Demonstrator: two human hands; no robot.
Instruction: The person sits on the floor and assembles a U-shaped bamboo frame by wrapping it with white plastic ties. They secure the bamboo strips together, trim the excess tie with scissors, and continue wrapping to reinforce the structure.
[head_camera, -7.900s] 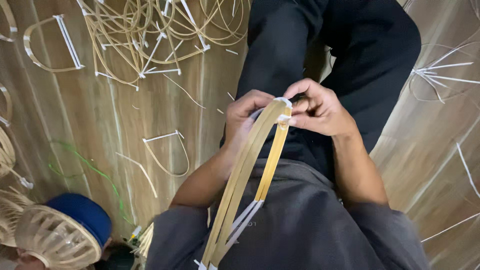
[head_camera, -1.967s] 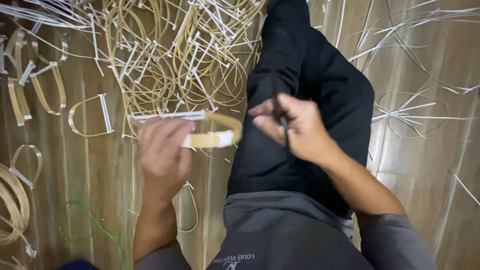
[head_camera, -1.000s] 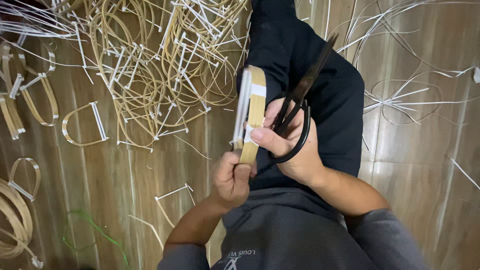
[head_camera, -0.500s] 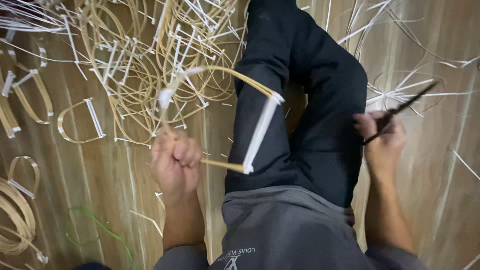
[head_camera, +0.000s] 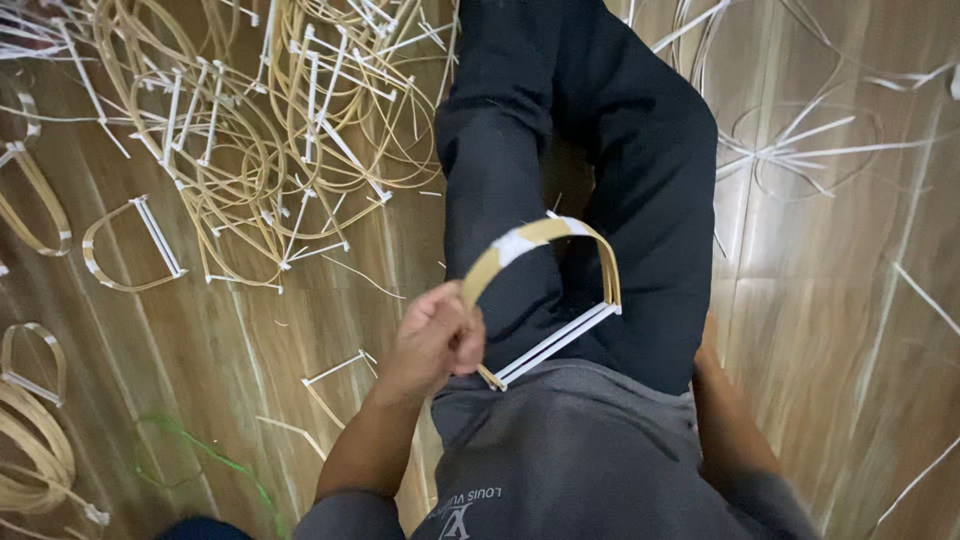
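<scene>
Here the left hand (head_camera: 435, 338) is curled into a loose fist, thumb and fingers pinched around one end of a bent bamboo strip hoop (head_camera: 545, 300), which it holds up over the lap. The hoop is a flat, pale tan band arched into a D shape; a patch of white tape (head_camera: 517, 243) wraps the crown of the arch, and a pair of straight, thin white strips (head_camera: 556, 344) closes the open side like a bowstring, running from the hand's end up to the far corner. The band looks smooth and slightly glossy, thin enough to flex. It hangs in front of the person's black trousers (head_camera: 590, 160), matte cloth with knees drawn up, above a grey sweatshirt (head_camera: 560, 460) of soft knit. Of the right hand, only the bare forearm (head_camera: 725, 420) shows, lying along the right thigh; the hand itself is hidden behind the leg, so I cannot tell whether it is spread or closed. On the wooden floor (head_camera: 820, 300), with its warm streaky plank grain, a tangled heap of similar hoops (head_camera: 280, 130) lies to the left, well apart from the held one, with a single small hoop (head_camera: 128, 245) beside it and loose white slivers (head_camera: 800, 140) scattered to the right.
</scene>
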